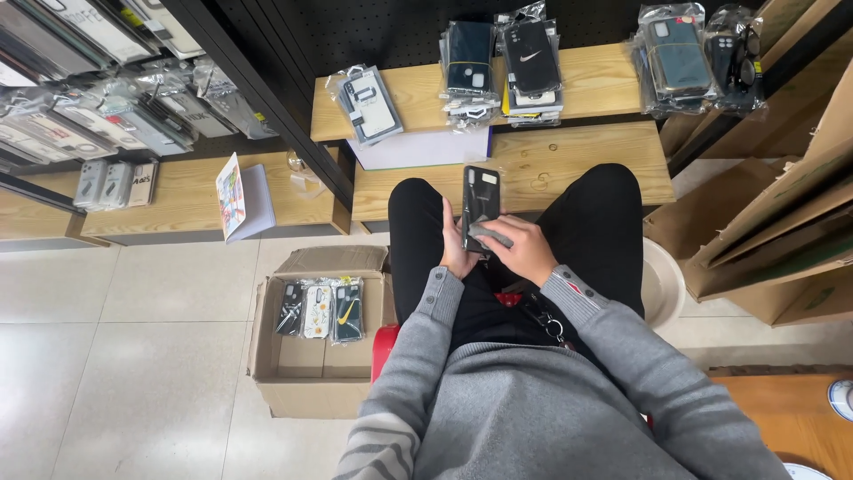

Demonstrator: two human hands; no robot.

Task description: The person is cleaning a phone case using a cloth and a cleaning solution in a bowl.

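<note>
Left hand (455, 249) and right hand (524, 249) both pinch the black phone case (481, 200); loosened fingers would probably drop it onto the wooden shelf (577, 160).

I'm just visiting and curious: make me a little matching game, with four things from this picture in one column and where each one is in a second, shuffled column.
Things:
1. black phone case
2. cardboard box
3. open booklet
4. white sheet of paper

Places:
A. on the tiled floor, left of the person's knees
B. between the left hand and right hand
C. propped on the low wooden shelf at left
D. lying under the stacks of bagged cases on the upper wooden shelf

Pairs: 1-B, 2-A, 3-C, 4-D
</note>
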